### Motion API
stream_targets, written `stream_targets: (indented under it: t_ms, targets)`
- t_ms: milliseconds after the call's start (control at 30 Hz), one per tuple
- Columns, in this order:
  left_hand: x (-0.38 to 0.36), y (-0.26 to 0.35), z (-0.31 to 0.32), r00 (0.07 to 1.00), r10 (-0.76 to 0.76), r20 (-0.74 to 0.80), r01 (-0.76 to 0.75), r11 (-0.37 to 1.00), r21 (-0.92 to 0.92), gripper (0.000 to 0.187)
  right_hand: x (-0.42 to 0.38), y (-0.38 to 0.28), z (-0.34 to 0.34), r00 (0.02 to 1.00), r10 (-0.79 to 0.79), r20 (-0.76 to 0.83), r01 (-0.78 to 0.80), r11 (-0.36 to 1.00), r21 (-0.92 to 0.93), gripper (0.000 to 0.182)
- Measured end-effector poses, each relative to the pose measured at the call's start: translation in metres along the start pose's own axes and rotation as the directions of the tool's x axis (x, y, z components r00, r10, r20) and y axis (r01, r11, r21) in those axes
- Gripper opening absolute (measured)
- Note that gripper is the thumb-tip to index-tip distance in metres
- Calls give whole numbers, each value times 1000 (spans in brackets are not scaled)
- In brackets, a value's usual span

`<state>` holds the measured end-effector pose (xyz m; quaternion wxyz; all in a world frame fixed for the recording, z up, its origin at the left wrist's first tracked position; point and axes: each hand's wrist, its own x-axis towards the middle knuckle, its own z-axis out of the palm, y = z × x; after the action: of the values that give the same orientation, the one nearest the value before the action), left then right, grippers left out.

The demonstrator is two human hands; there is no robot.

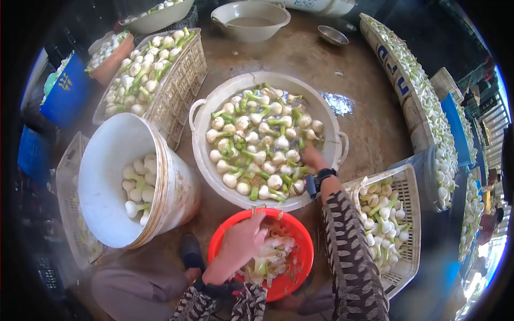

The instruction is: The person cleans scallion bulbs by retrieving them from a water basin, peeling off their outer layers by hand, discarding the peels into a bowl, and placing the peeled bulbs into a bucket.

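Note:
A wide whitish tub holds water and many floating white bulbs with green stems. My right hand reaches into the tub's right side; its fingertips are hidden among the bulbs and water. Below the tub stands a red bowl with pale peelings inside. Over the bowl's left part is my left hand, back side up, fingers bent toward the peelings; whether it holds anything cannot be made out.
A white bucket with several bulbs leans at the left. Behind it stands a crate of bulbs. Another bulb crate is at the right. Farther back are a basin, a small metal bowl and long bulb-filled containers.

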<state>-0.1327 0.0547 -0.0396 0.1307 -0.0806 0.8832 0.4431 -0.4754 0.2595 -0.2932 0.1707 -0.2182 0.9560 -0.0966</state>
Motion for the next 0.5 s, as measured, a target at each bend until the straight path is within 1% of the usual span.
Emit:
stream_targets:
  t_ms: [33,67,100,133,167,200,233,267,300,333,367,400,433,467,500]
  targets:
    - [1,-2,-1,1000,-9,4,9,1000,-7,34,-31,-36,-45,1000,12,6,-13,975,222,26]
    - [6,-7,0,990,79,-117,-87,994,-67,37,-38,-49,-62,1000,11,9,-13,977,211,26]
    - [12,-10,3,957,157,-244,-190,975,-116,40,-42,-54,-73,999,34,-5,-32,965,259,27]
    - [18,-9,4,955,157,-251,-194,973,-129,40,-51,-60,-85,998,57,-19,-49,950,307,28]
    - [24,-7,6,903,234,-362,-277,958,-72,45,-68,-61,-91,757,-613,-225,612,786,-83,28]
    - [29,-6,8,830,309,-464,-349,937,-1,50,-101,-90,-110,908,-391,-154,418,803,426,26]
    - [33,-5,11,825,300,-479,-345,939,-6,50,-137,-130,-128,978,-206,43,89,590,803,25]
    - [36,-4,16,806,305,-507,-397,914,-80,49,-165,-159,-131,990,-125,62,15,537,844,27]
    - [32,-1,15,784,310,-537,-449,881,-148,47,-188,-180,-133,984,-179,8,79,476,876,27]
    - [22,4,9,781,302,-547,-444,884,-146,47,-212,-197,-137,973,-225,-46,137,405,904,26]
    - [7,9,5,902,140,-408,-355,778,-519,46,-237,-212,-142,971,-235,-38,133,405,905,26]
    - [-6,11,1,977,41,-208,-194,561,-805,45,-260,-227,-154,985,-163,-50,106,358,928,26]
    - [-15,8,1,978,62,-197,-205,391,-897,44,-280,-241,-164,994,-89,-59,83,306,948,25]
    - [-30,2,3,977,53,-204,-209,392,-896,44,-299,-250,-172,994,-100,-54,82,305,949,25]
    - [-45,3,-2,974,32,-225,-218,420,-881,42,-313,-256,-183,978,-148,-148,202,485,851,23]
